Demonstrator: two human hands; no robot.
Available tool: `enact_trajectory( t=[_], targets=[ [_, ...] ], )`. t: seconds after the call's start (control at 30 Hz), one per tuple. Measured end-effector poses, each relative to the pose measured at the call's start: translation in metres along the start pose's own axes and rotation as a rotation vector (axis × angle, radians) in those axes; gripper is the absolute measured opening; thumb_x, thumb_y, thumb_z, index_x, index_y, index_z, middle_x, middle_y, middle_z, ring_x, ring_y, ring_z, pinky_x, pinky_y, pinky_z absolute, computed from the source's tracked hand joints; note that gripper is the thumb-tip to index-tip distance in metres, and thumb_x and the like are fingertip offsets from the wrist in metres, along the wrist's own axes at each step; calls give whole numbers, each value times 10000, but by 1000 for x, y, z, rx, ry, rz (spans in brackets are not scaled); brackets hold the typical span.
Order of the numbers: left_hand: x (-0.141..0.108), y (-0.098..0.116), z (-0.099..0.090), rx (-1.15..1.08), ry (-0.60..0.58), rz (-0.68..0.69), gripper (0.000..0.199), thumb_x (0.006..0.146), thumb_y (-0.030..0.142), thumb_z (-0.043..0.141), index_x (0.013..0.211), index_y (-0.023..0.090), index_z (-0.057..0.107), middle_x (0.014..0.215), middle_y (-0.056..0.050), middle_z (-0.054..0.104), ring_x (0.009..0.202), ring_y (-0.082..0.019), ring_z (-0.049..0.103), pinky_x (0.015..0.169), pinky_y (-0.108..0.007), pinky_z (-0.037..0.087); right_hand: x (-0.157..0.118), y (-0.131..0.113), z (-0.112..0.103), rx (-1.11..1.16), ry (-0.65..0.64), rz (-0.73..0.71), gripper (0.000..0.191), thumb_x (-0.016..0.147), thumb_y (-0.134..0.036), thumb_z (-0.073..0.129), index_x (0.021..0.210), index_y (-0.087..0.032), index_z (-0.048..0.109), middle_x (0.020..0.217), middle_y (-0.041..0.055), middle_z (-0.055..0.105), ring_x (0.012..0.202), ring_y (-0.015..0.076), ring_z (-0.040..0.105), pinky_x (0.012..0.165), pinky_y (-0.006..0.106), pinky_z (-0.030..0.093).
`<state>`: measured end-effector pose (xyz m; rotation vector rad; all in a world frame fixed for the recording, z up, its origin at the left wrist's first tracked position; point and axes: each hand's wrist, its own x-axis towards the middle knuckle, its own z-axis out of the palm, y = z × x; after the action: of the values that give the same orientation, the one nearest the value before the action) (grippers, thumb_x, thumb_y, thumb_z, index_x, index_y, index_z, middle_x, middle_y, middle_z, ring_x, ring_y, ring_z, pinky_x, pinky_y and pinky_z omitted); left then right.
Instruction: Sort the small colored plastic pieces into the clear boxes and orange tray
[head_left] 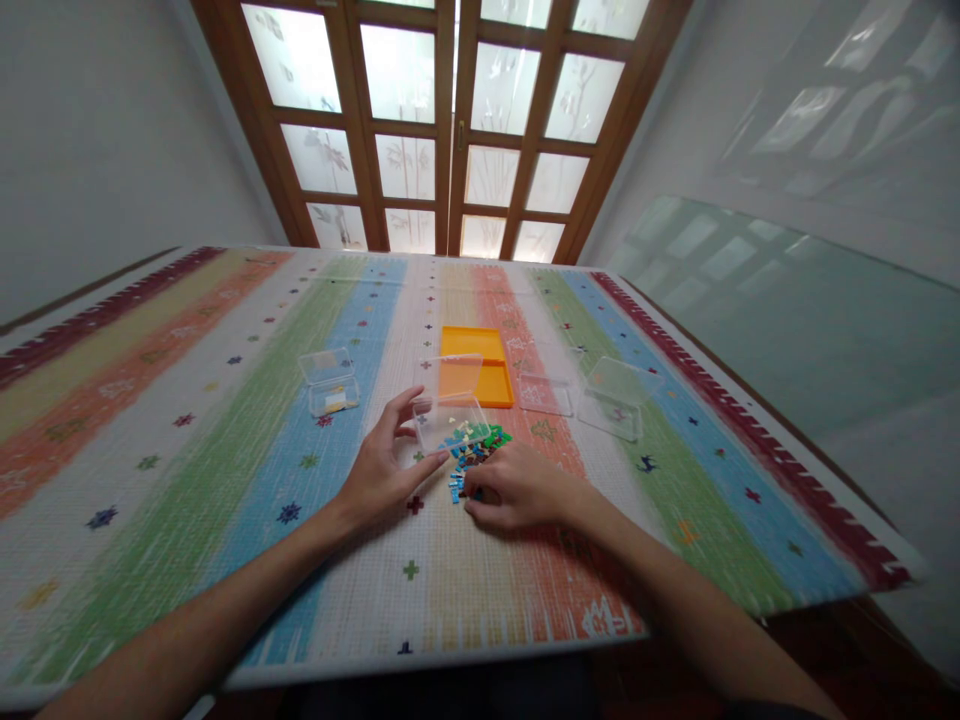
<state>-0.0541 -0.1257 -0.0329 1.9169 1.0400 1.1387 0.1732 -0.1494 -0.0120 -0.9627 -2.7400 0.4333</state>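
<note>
My left hand [391,455] grips a small clear plastic box [427,432] by its left side, thumb at the near edge and fingers behind. The box's hinged lid [459,375] stands raised, and a few pale bits show through the box. Just right of it, on the striped tablecloth, lies a pile of small blue, green, brown and cream pieces [459,484]. My right hand [517,487] is curled down at the pile's right side, its fingers bent in towards the thumb. Whatever is between those fingertips is hidden or too small to name.
Behind the pile lies an open orange case [472,342]. To the left stands an open clear box [334,398] with a few yellowish pieces inside. On the right are another clear box [611,412] with its lid raised and a shallow clear tray [546,395]. Striped cloth [247,480] covers the table.
</note>
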Motion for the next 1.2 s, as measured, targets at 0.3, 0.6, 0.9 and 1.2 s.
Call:
enact_trajectory(
  t=[0.3, 0.6, 0.9, 1.2],
  targets=[
    [-1, -1, 1, -18, -12, 1, 740, 846, 287, 766, 1483, 273, 391, 1363, -130, 633, 1269, -275, 618, 1008, -463, 542, -1, 4, 0, -6, 23, -21, 163, 837, -150, 575, 839, -186, 733, 644, 3, 668, 558, 130, 519, 566, 258, 348],
    [-5, -1, 2, -53, -112, 50, 742, 867, 259, 751, 1508, 303, 382, 1380, -133, 626, 1221, -265, 650, 1003, -472, 550, -6, 7, -6, 147, 422, 77, 211, 969, -249, 554, 975, -165, 748, 599, -20, 650, 496, 88, 509, 539, 217, 347],
    [-7, -2, 4, -45, -182, 127, 749, 857, 264, 762, 1508, 303, 393, 1383, -137, 629, 1254, -284, 634, 987, -459, 557, -4, 11, -3, 3, 407, 125, 225, 946, -252, 586, 983, -206, 804, 621, 8, 699, 536, 112, 571, 551, 231, 333],
    [1, -6, -1, 13, 7, 17, 744, 842, 299, 769, 1485, 281, 396, 1352, -136, 636, 1275, -293, 614, 980, -483, 551, -6, 7, -3, 41, 495, 91, 176, 869, -212, 569, 848, -184, 741, 580, -18, 645, 493, 95, 500, 534, 228, 329]
  ],
)
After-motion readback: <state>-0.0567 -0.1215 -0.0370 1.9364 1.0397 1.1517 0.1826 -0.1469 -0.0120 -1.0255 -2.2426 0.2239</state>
